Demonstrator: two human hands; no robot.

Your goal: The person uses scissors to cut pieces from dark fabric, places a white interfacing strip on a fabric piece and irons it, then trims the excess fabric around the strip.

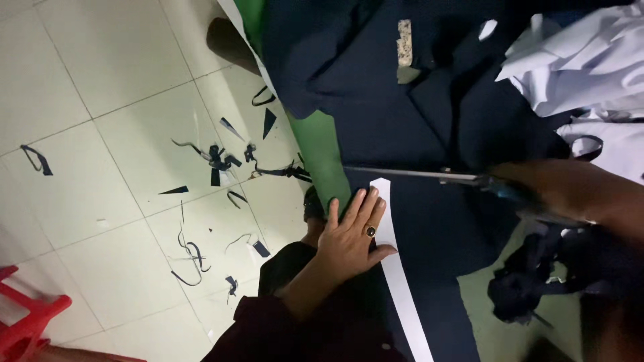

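Two hands are busy over a spread of dark navy fabric (416,134) that lies across a green-covered tabletop (322,144). The left hand (352,234) is released and flat, palm down with fingers fanned, a dark-stoned ring on one finger; it presses on a long white paper pattern strip (402,281) lying on the cloth, most likely to keep both from sliding. Its forearm comes up from the near edge in a dark sleeve, wrist bent slightly back.

The right hand (570,191) comes in from the far right, blurred, and grasps the handles of a pair of scissors (436,175). The long blades lie nearly level, reaching leftward with the tip just beyond the top of the strip, close to the left fingertips but not touching them. I cannot tell how far the blades are parted.

Pale lilac-white garments (583,53) are heaped at the tabletop's far right corner, and a bundle of dark offcuts (520,295) sits near the right forearm. Many navy scraps (218,161) are scattered over the tiled floor (80,100), beside a red plastic stool (23,315).
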